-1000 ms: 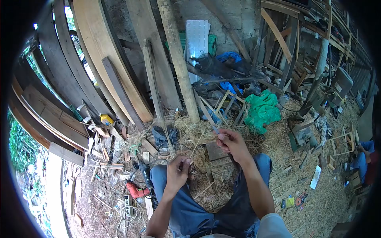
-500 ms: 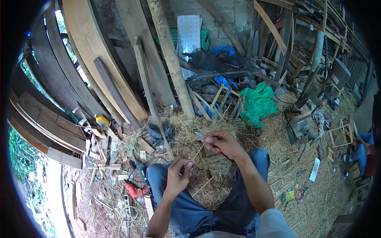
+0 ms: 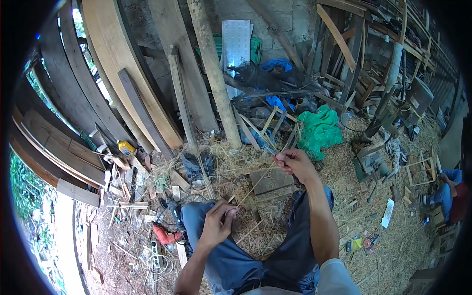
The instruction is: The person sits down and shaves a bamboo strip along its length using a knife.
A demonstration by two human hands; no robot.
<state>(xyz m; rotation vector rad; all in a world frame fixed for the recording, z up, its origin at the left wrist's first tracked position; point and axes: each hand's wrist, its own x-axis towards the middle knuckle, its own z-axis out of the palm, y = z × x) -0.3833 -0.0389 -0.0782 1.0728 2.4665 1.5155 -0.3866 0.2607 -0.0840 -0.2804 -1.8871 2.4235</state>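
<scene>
A long thin strip of wood or bamboo (image 3: pixel 256 185) runs slantwise between my two hands. Its lower end is pinched in the closed fingers of my left hand (image 3: pixel 219 225), over my left knee. My right hand (image 3: pixel 299 166) is closed around a small knife, raised at the strip's upper end; the knife blade (image 3: pixel 270 149) points up and left, and the handle is hidden in the fingers. Below the strip, on the straw-covered ground between my knees, lies a flat wooden block (image 3: pixel 271 181).
A red power drill (image 3: pixel 167 236) and a power strip (image 3: pixel 156 258) with a coiled cable lie left of my legs. Planks (image 3: pixel 132 73) and a pole (image 3: pixel 214 73) lean ahead. A green sheet (image 3: pixel 319 130) lies beyond my right hand. Another person (image 3: pixel 450 191) sits far right.
My right hand has moved up and right with the knife, away from my left hand, uncovering the wooden block. More of the strip shows between the hands; my left hand stays nearly in place.
</scene>
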